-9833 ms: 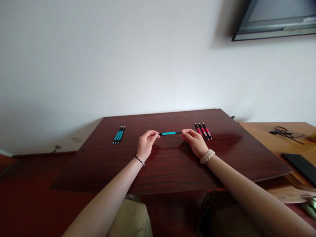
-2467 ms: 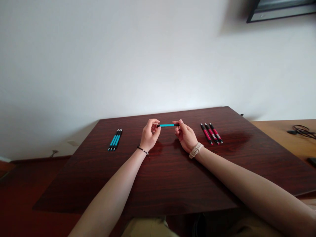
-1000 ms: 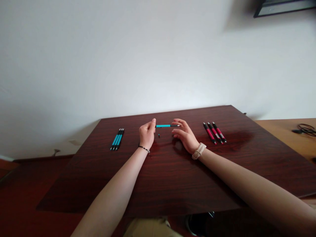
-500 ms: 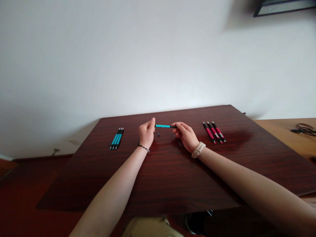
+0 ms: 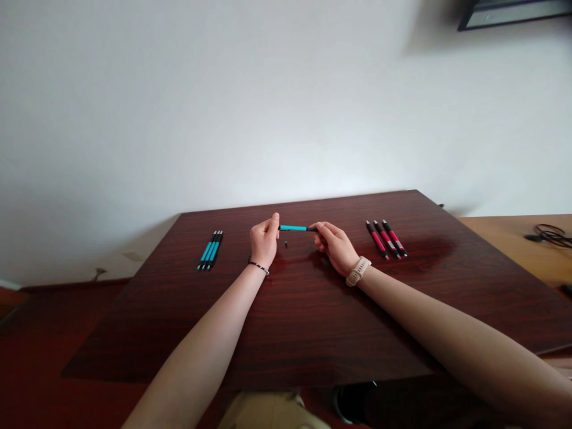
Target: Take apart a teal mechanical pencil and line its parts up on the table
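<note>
You hold the teal pen [image 5: 294, 228] level above the counter [image 5: 313, 310], left hand [image 5: 263, 241] and right hand [image 5: 333, 244] pinching its ends; its small loose piece [image 5: 286, 242] lies beneath, seemingly mid-disassembly; next calls for a steady pull.

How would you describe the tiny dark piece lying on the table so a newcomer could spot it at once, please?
On the dark wooden table, look between the left hand and right hand, just below the teal pen they hold. The small dark piece lies alone there, far shorter than any pen.
</note>
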Demonstrator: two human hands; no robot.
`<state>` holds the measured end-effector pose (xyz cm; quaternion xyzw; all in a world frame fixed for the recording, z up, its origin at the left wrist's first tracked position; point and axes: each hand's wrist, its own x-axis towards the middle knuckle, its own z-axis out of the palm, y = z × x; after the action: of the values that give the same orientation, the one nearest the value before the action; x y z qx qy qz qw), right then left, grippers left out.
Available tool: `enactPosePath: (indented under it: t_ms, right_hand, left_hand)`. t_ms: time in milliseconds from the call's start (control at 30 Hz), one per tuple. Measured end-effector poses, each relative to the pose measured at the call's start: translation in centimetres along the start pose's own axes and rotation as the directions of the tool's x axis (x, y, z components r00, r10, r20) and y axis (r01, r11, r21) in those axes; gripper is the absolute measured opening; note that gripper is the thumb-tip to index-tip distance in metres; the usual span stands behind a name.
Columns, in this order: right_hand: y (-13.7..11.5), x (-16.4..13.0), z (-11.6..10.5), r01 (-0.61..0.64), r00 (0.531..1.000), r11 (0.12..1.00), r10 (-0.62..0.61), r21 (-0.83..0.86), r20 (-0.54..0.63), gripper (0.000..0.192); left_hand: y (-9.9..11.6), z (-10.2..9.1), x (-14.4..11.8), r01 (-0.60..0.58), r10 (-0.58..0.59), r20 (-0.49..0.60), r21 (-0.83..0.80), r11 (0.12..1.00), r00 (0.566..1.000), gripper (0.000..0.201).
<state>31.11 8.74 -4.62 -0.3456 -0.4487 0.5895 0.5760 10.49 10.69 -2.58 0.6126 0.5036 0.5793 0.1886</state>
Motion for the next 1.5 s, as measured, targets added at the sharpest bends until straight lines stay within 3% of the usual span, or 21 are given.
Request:
enactPosePath:
  t_ms: [67,233,533,900,1133,1300,1400,1500]
  right_hand:
    - [0.0,-0.1,-0.1,0.027,1.0,0.999,-0.028,0.018,0.007,0.028]
    - [-0.1,-0.2,-0.1,-0.007,1.0,0.998,0.006,0.064,0.01,0.047]
    - [-0.3,-0.1,0.3,-0.024,0.999,0.998,0.027,0.058,-0.038,0.037]
    - [-0.2,0.3,-0.2,0.041,0.993,0.969,-0.012,0.243,-0.119,0.03]
    - [-0.6,0.7,-0.2,0.015,0.986,0.944,0.04,0.329,-0.16,0.044]
    - [-0.5,0.7,-0.3,0.021,0.983,0.94,0.043,0.34,-0.178,0.044]
    - [-0.5,0.7,-0.3,0.021,0.98,0.941,0.049,0.338,-0.195,0.042]
    - [-0.6,0.8,-0.3,0.013,0.98,0.935,0.058,0.353,-0.19,0.042]
  left_hand:
    - [-0.1,0.0,0.0,-0.001,0.001,0.0,-0.001,1.0,1.0,0.065]
    - [-0.2,0.0,0.1,0.008,-0.008,0.002,0.006,1.0,1.0,0.065]
    - [0.0,-0.1,0.1,0.016,-0.016,-0.01,-0.024,1.0,1.0,0.065]
    - [-1.2,-0.3,0.5,0.068,-0.072,-0.08,-0.056,0.996,0.994,0.068]
    - [-1.8,-0.4,0.8,0.119,-0.132,-0.122,-0.109,0.987,0.984,0.066]
    - [-2.4,-0.3,0.9,0.156,-0.179,-0.136,-0.165,0.974,0.974,0.067]
    - [-2.6,-0.1,1.0,0.198,-0.228,-0.109,-0.234,0.952,0.968,0.068]
    - [-2.2,0.0,1.0,0.235,-0.258,-0.013,-0.372,0.898,0.966,0.07]
